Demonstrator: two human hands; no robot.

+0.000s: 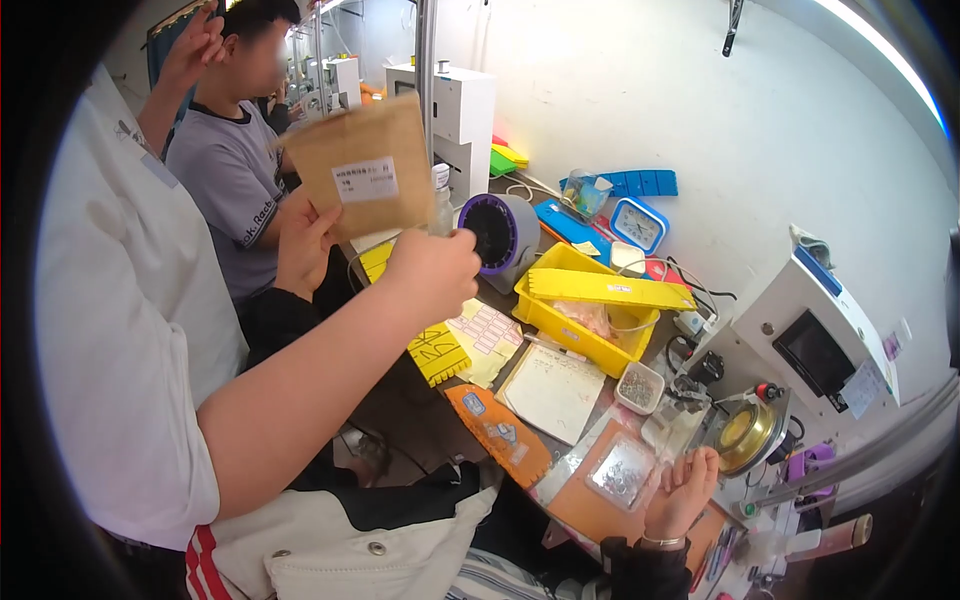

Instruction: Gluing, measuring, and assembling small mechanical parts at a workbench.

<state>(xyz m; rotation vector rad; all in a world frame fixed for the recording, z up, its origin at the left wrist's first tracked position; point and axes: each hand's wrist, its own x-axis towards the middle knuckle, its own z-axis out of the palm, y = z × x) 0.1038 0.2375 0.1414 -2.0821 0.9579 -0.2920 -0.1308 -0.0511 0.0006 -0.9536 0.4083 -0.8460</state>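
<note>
A brown paper envelope (395,135) with a white label is raised at the upper left, over the table's far end. My left hand (305,250), in a black sleeve, pinches its lower left edge with the thumb in front. Close to the envelope's lower right is a co-worker's hand (435,270), whose bare forearm crosses in front of my left arm; what it grips is unclear. My right hand (682,490), with a bracelet at the wrist, rests beside a clear shallow tray (618,470) of small shiny pieces. Its fingers are loosely bent, and I see nothing in them.
A yellow bin (590,340) stands behind an open notebook (550,390) and a small tub of parts (639,388). At right is a machine (815,345) with a brass-coloured disc (745,437). The co-worker in white (130,300) stands close at my left; another person sits beyond.
</note>
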